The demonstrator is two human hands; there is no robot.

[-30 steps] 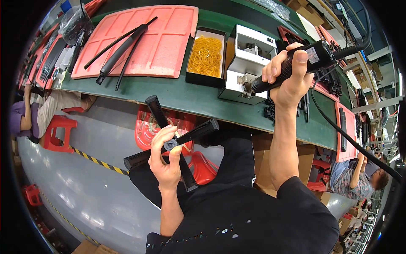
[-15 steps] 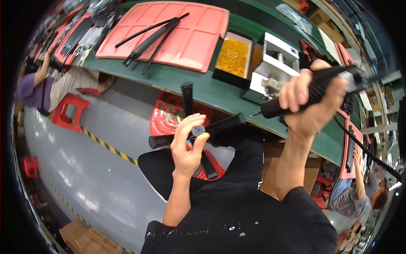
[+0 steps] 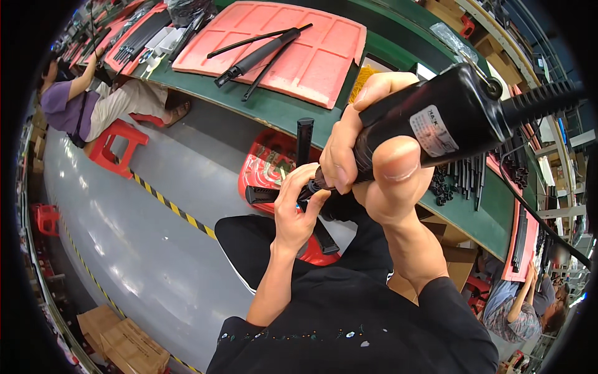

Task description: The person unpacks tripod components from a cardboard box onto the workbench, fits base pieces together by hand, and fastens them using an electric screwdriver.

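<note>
My right hand [image 3: 392,193] is wrapped round a black electric screwdriver [image 3: 464,100] that slants down to the left, its cable at the upper right. The tip reaches the hub of a black base with several legs, held near my lap. One leg [image 3: 304,140] points away from me, another [image 3: 260,195] to the left. My left hand [image 3: 291,215] closes its thumb and fingers round the hub beside the tip. My fingers and the tool hide the exact contact point and the leg on the right.
A pink board [image 3: 327,78] with black tubes [image 3: 265,59] lies on the green bench [image 3: 286,118]. Under the bench edge stands a red stool [image 3: 249,174] with small metal parts. Black pieces [image 3: 458,177] lie at the right. Co-workers sit on both sides.
My right hand has swung the screwdriver left and down from above the white boxes to the base's hub. My left hand still holds the hub. The view has shifted slightly.
</note>
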